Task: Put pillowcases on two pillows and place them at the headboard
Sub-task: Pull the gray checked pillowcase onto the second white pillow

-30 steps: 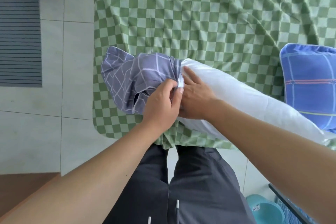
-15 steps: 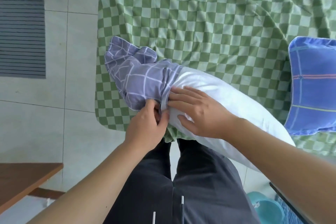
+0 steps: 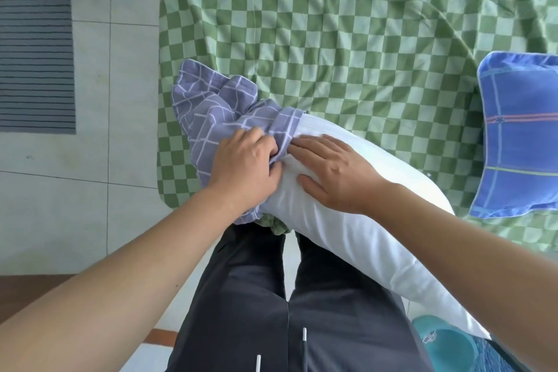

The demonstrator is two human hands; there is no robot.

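So the purple-grey grid pillowcase (image 3: 211, 118) is acting as the container here, and only one end of the white pillow (image 3: 356, 220) is inside it. The rest of the case is bunched up loose at the near-left corner of the bed, on the green checkered bedsheet (image 3: 347, 39). Most of the pillow is bare and sticks out to the right, hanging over the bed edge across the person's dark trousers (image 3: 241, 296).

Left hand (image 3: 244, 166) has its fingers curled into the pillowcase's open hem, pinching the fabric right where it meets the pillow. Right hand (image 3: 335, 172) lies flat on the white pillow just beside that hem, fingers straight and pressing down, not gripping anything.

The second pillow, in a blue plaid pillowcase (image 3: 519, 136), is fully covered and lies on the bed at the right edge of the view, well apart from the hands.

There's a teal plastic tub (image 3: 447, 344) on the floor at bottom right with a small sticker on its rim; the writing is too small to read. A grey striped floor mat (image 3: 33, 51) sits on the tiles to the left.
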